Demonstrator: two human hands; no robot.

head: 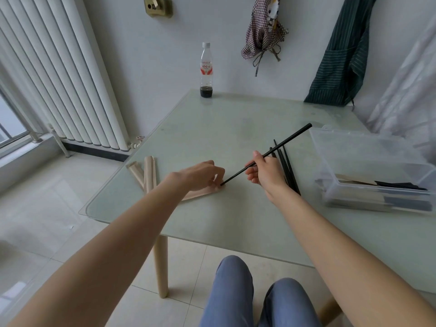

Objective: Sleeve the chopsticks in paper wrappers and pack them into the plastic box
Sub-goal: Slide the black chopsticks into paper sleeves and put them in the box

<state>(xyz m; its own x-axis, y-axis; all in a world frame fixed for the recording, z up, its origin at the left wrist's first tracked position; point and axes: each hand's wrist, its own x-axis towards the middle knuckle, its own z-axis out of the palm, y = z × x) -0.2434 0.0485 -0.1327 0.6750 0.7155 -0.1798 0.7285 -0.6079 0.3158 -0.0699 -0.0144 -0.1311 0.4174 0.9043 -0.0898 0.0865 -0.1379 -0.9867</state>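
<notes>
Pinched chopstick (266,154), tip seemingly at wrapper (200,193)

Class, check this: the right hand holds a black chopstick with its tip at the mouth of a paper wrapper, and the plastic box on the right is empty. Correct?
Not quite. The head view shows the plastic box already holds sleeved chopsticks. The rest stands: the right hand holds the black chopstick, tip at the paper wrapper.

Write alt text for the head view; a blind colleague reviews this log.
The right hand aims a black chopstick into a paper wrapper pinned on the glass table by the left hand. Loose chopsticks and a plastic box lie right.
</notes>
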